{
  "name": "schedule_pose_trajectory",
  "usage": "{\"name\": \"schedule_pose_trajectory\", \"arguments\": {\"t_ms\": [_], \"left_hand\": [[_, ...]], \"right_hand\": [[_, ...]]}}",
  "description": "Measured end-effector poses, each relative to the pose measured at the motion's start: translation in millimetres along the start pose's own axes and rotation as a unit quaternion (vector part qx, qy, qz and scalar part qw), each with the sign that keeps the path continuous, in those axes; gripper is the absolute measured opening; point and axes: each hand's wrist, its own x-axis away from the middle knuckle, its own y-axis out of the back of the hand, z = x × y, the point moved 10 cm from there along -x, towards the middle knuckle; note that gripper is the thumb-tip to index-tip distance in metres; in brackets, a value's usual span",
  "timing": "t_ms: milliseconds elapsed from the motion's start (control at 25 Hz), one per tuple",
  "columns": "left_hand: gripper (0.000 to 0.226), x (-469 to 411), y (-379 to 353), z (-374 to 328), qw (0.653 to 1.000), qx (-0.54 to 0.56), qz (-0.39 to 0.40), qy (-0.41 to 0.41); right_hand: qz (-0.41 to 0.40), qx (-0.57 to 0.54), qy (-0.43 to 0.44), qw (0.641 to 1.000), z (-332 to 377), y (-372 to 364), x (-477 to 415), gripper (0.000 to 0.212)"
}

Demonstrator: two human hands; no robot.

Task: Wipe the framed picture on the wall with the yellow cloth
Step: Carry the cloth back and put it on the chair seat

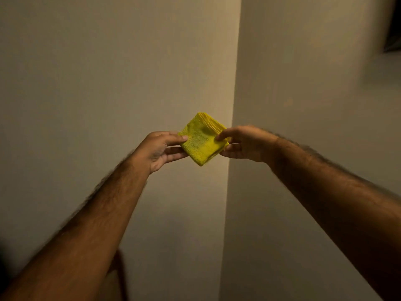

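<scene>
Both arms are out in front of a wall corner, and the yellow cloth (202, 140) is up between them, folded into a thick square and turned like a diamond. The left hand (161, 149) pinches its left corner between thumb and fingers; the right hand (243, 143) pinches the right corner the same way. Only a dark sliver of what may be the framed picture (393, 29) shows, at the top right edge and well apart from the cloth.

The risks: with just corner pinches, the folds could slip open and the cloth droop or drop when one hand lets go. The light is dim and the picture barely in sight, so a reach across could miss the glass or nudge the frame crooked.
</scene>
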Motion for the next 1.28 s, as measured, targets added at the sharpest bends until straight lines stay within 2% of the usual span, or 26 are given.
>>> {"name": "schedule_pose_trajectory", "arguments": {"t_ms": [240, 360, 520, 680, 800, 1000, 1120, 1280], "left_hand": [[0.036, 41.2, 133.1, 139.2, 0.989, -0.015, -0.099, 0.110], [0.028, 64.5, 197.2, 208.3, 0.976, -0.036, -0.145, 0.158], [0.018, 99.1, 263.0, 296.0, 0.961, -0.057, -0.182, 0.201], [0.021, 152.0, 323.5, 415.6, 0.930, -0.064, -0.226, 0.282], [0.024, 196.1, 361.1, 509.4, 0.904, -0.066, -0.259, 0.333], [0.030, 280.0, 399.9, 676.0, 0.851, -0.087, -0.284, 0.434], [0.025, 322.6, 414.2, 745.0, 0.821, -0.107, -0.311, 0.466], [0.030, 356.8, 422.4, 821.4, 0.797, -0.163, -0.304, 0.496]], "right_hand": [[0.094, 0.021, -0.110, 0.989, -150.0, -113.3, -49.2, 0.034], [0.133, 0.037, -0.174, 0.975, -234.7, -169.0, -68.7, 0.044], [0.166, 0.035, -0.248, 0.954, -350.9, -225.0, -80.8, 0.030], [0.191, 0.071, -0.319, 0.926, -491.5, -278.0, -73.6, 0.033], [0.195, 0.085, -0.346, 0.914, -596.4, -307.9, -62.9, 0.027], [0.207, 0.094, -0.436, 0.871, -779.3, -344.1, -16.7, 0.038], [0.184, 0.091, -0.470, 0.859, -849.5, -354.5, 5.0, 0.038], [0.170, 0.161, -0.453, 0.860, -925.8, -361.4, 18.6, 0.038]]}}
